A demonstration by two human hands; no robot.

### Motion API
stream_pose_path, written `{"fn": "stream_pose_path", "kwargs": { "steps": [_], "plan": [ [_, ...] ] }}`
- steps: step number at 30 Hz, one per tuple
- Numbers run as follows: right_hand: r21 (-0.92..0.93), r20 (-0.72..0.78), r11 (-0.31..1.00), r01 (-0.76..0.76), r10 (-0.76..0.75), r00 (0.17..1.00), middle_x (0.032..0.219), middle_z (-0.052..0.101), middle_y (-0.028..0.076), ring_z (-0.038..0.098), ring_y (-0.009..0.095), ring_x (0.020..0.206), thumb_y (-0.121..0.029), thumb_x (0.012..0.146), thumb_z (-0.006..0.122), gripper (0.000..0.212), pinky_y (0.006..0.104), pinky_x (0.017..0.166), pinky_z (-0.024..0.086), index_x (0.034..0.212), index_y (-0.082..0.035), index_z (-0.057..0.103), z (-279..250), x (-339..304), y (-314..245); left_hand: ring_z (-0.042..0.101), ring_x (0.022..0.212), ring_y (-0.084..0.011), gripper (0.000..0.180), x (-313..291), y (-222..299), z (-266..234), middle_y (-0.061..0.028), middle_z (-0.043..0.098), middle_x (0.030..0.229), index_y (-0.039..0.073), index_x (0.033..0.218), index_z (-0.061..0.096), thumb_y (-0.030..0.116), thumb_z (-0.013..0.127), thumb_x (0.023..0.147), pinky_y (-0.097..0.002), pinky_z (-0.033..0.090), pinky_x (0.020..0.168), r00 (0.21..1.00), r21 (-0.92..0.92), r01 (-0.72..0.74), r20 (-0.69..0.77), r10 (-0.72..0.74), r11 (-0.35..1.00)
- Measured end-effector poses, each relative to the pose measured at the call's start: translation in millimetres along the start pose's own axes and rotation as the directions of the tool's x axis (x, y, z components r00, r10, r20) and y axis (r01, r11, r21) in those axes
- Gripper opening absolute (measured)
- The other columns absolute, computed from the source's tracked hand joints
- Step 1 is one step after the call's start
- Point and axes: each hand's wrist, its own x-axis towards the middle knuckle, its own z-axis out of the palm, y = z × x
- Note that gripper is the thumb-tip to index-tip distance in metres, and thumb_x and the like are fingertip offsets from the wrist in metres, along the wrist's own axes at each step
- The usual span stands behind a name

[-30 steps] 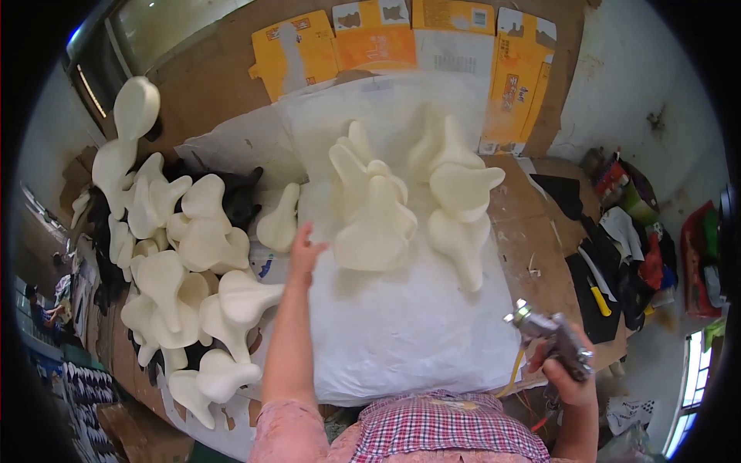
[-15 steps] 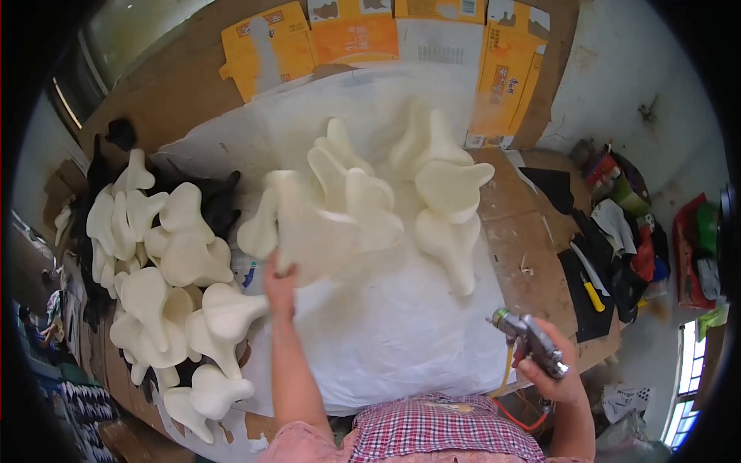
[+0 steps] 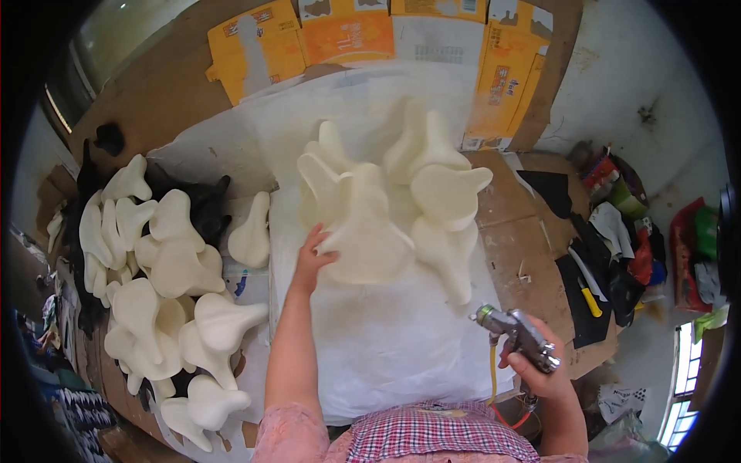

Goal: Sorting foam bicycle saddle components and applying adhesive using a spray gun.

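My right hand (image 3: 539, 356) grips a metal spray gun (image 3: 519, 336) with a green ring at its nozzle, over the right front of the white-covered table. My left hand (image 3: 312, 258) has its fingers and thumb spread, touching the left edge of a cream foam saddle pad (image 3: 369, 245). That pad lies wide end toward me, against several other pads behind it. To its right, a round-ended pad (image 3: 448, 197) overlaps another pad (image 3: 449, 251) whose narrow end points toward me.
A pile of cream pads (image 3: 181, 266) covers the left side. One single pad (image 3: 252, 231) lies between pile and sheet. On the right are a yellow-handled knife (image 3: 590, 301) and black scraps (image 3: 546, 189). Yellow cardboard (image 3: 347, 35) lines the back. A hose (image 3: 493, 374) hangs from the gun.
My left hand has moved right and away from me. The pad that was blurred in motion beside it now lies still among the others. The spray gun has shifted slightly left.
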Motion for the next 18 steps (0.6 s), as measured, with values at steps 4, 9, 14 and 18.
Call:
{"fn": "stream_pose_path", "kwargs": {
  "steps": [4, 9, 14, 18],
  "plan": [
    [0.06, -0.037, 0.99, 0.126, -0.124, 0.992, 0.093, 0.059, 0.009, 0.058, 0.013, 0.079, -0.007, 0.079, 0.067, 0.054, 0.0282, 0.073, 0.05, 0.126, 0.001, 0.042, -0.4, 2.9, 3.5, 0.047, 0.114, -0.0258, 0.043, 24.7, 18.0, 44.4, -0.0125, 0.048, 0.126, 0.012, 0.112, 0.06, 0.014, 0.07, 0.07, -0.0363, 0.039, 0.094, 0.959, 0.663, -0.242, 0.052, 0.279, 0.709],
    [0.011, -0.006, 1.0, 0.028, -0.027, 1.0, 0.095, 0.06, 0.007, 0.059, 0.012, 0.084, -0.007, 0.078, 0.069, 0.053, 0.028, 0.076, 0.049, 0.124, 0.001, 0.044, -3.1, 1.6, 20.8, 0.052, 0.104, -0.0211, 0.039, -9.7, 78.9, 48.8, -0.0093, 0.057, 0.109, 0.007, 0.109, 0.059, 0.013, 0.071, 0.072, -0.0357, 0.042, 0.083, 0.957, 0.432, -0.254, -0.016, 0.289, 0.866],
    [-0.084, 0.038, 0.996, 0.011, -0.008, 0.999, 0.095, 0.06, 0.007, 0.059, 0.012, 0.082, -0.007, 0.077, 0.069, 0.052, 0.0274, 0.075, 0.049, 0.123, 0.0, 0.046, -11.6, 4.8, 15.6, 0.049, 0.108, -0.0209, 0.034, -42.3, 159.9, -44.5, -0.0081, 0.051, 0.116, 0.009, 0.119, 0.051, 0.031, 0.048, 0.093, -0.036, 0.041, 0.094, 0.813, -0.407, -0.445, -0.557, 0.17, 0.798],
    [-0.151, 0.065, 0.988, 0.043, -0.033, 0.997, 0.093, 0.061, 0.008, 0.059, 0.012, 0.081, -0.007, 0.076, 0.07, 0.053, 0.0273, 0.074, 0.049, 0.123, -0.001, 0.046, -6.5, 14.0, 4.6, 0.046, 0.113, -0.0171, 0.044, -22.9, 63.8, -170.4, -0.0018, 0.047, 0.128, 0.015, 0.13, 0.039, 0.035, 0.046, 0.091, -0.0419, 0.032, 0.099, 0.798, -0.301, -0.301, -0.599, 0.066, 0.905]
  ]
}}
